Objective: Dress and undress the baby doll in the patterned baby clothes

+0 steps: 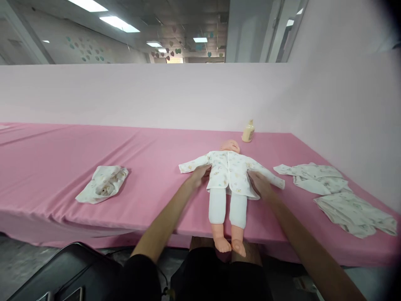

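Observation:
A baby doll [229, 145] lies on its back, arms spread, its bare feet reaching past the table's front edge. It wears a white patterned jacket [224, 170] and white trousers [217, 205]. The jacket's front edges meet at the chest and part slightly at the hem. My left hand [200, 173] is at the jacket's side below one sleeve, fingertips partly hidden against the cloth. On the opposite side, my right hand [259, 183] grips the jacket's edge under the other sleeve, its fingers partly covered.
Pink cloth covers the table [150, 167]. A folded white patterned cloth [105, 184] lies to the left. At right are two crumpled white patterned garments [319, 177]. A pale yellow pump bottle [248, 131] stands behind the doll. A black chair [72, 271] is at lower left.

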Motion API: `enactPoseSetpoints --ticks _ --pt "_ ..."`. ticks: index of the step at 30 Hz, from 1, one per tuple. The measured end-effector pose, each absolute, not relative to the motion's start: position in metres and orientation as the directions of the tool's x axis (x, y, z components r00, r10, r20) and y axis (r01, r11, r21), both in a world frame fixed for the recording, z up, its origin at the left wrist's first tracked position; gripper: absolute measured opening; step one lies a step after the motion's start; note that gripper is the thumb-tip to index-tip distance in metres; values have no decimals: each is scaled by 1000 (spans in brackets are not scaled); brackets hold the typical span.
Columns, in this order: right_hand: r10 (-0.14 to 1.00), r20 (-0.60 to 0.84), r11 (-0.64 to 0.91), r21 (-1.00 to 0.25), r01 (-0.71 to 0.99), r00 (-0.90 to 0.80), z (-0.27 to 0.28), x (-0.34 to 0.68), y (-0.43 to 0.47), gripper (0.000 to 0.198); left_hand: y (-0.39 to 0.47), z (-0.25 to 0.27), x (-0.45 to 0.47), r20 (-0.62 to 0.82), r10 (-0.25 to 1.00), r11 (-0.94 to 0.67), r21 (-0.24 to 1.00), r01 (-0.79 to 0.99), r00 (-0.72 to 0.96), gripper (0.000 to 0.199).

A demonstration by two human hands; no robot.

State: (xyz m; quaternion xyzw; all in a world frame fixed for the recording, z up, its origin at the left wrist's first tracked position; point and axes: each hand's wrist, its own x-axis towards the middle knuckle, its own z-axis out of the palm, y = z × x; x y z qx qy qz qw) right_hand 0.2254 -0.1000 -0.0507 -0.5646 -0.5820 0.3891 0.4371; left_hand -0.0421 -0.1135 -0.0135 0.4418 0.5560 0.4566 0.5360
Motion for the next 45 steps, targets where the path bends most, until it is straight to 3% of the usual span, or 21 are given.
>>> enactPoseSetpoints --ticks 1,2,3,5,6,8,11,14,18,20,24,27,29,32,34,36,38,41,45 --pt "994 107 86 -924 373 34 -54 231 -107 44 -125 -14 -61 -181 982 183 982 46 -51 40" --pt "989 142 112 -902 417 42 -57 236 -117 44 -137 -15 -83 -80 991 107 953 282 -104 41" --pt "984 175 138 -878 459 40 -61 241 -128 46 -149 -14 -109 75 978 49 829 557 -197 41" --pt "971 238 184 -824 535 31 -69 249 -156 48 -172 -11 -165 250 903 83 695 714 -349 44" --pt "965 262 201 -799 567 27 -72 252 -173 47 -181 -10 -193 394 844 154 475 866 -365 46" --pt "930 367 276 -733 621 20 -77 254 -208 43 -198 -10 -246 521 795 318 76 945 -310 47" --pt "849 528 404 -643 650 -6 -82 249 -259 35 -216 -13 -302 345 891 390 -252 886 -294 46" --pt "772 636 495 -579 648 -22 -85 238 -298 26 -225 -17 -323 191 918 394 -314 864 -349 36" --pt "720 694 538 -551 638 -8 -86 228 -330 23 -230 -6 -315 208 919 385 -293 875 -335 27" --pt "710 703 563 -537 628 -35 -83 230 -343 24 -235 12 -303 251 919 362 -225 905 -305 28" --pt "703 705 610 -533 587 -90 -67 236 -365 26 -270 60 -261 414 843 289 190 938 -343 28" --pt "739 668 615 -614 495 -88 -47 227 -376 30 -318 73 -203 474 721 147 607 781 -505 17" --pt "764 633 618 -664 421 -124 -36 212 -381 40 -353 62 -153 494 715 -37 733 679 -494 22" --pt "781 577 624 -712 322 -239 -26 188 -386 70 -396 31 -82 523 814 -321 767 556 -253 22" --pt "794 518 592 -778 210 -318 -25 179 -389 66 -412 14 -47 543 836 -458 768 448 -76 19" --pt "829 430 491 -866 96 -358 -26 177 -394 36 -418 4 -24 455 890 -435 845 312 7 18" --pt "886 327 359 -932 41 -328 -26 181 -402 7 -418 0 -9 326 945 -317 931 181 -17 19" --pt "953 221 232 -972 29 -208 -19 188 -414 24 -418 1 4 234 970 -232 972 38 -67 28" --pt "963 224 224 -974 -18 -152 -6 187 -421 38 -427 7 11 269 959 -268 963 -28 92 52"
